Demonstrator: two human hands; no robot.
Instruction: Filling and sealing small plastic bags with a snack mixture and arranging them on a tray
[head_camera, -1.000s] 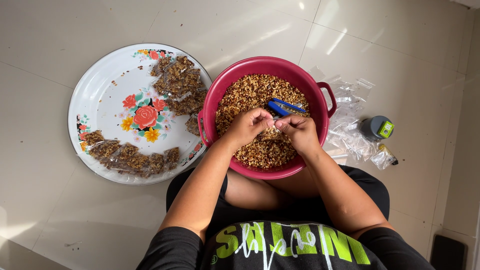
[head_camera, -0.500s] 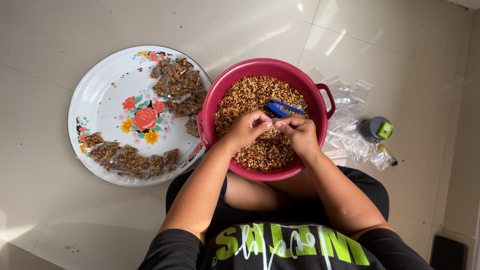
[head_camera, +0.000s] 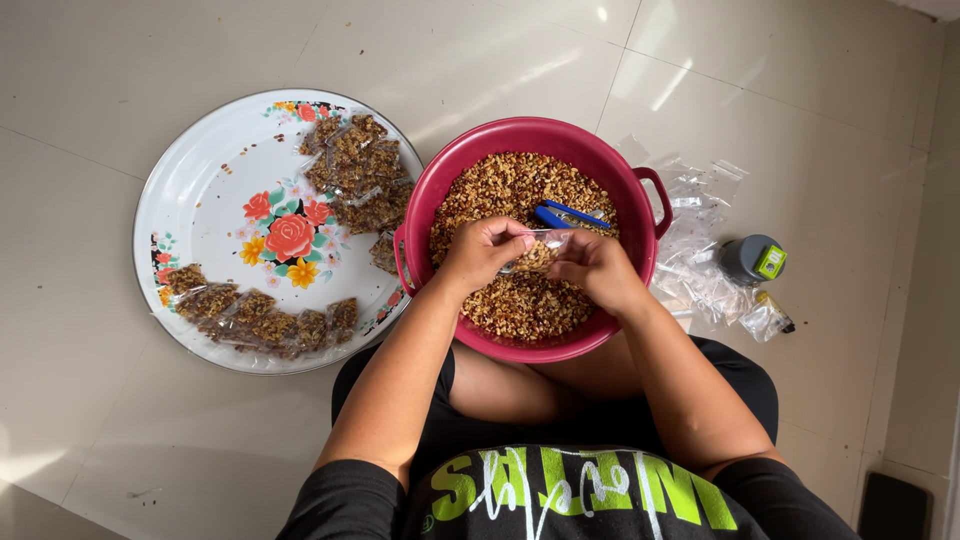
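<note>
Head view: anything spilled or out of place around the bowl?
A few brown crumbs lie loose on the bare part of the floral tray, away from the filled packets. The empty clear bags sit in an untidy heap right of the red bowl. Nothing else stands out.

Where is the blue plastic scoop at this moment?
In the head view, the blue plastic scoop lies on the brown mix inside the red plastic basin, right of centre, just beyond the right hand.

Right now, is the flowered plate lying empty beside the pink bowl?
No, the flowered plate holds filled packets along its upper and lower edges.
</note>
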